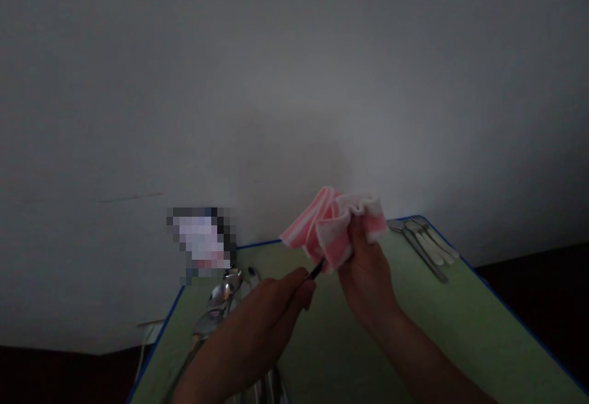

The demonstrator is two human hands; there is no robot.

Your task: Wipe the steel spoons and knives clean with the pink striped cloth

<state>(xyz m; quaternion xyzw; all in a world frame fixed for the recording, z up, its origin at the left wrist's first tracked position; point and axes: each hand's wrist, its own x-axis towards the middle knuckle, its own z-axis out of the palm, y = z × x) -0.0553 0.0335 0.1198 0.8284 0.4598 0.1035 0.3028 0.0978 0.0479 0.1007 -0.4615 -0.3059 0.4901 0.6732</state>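
My right hand (365, 272) is closed around a bunched pink and white cloth (331, 223), held above the green table (460, 330). My left hand (280, 306) pinches the dark handle of a thin utensil (315, 271), whose far end disappears into the cloth. The two hands are close together over the middle of the table.
Several metal spoons (221, 306) lie at the table's left, partly under my left forearm. More cutlery with pale handles (426, 241) rests at the far right corner. A blurred box (202, 241) stands at the back left against a plain wall. The table has a blue edge (159, 336).
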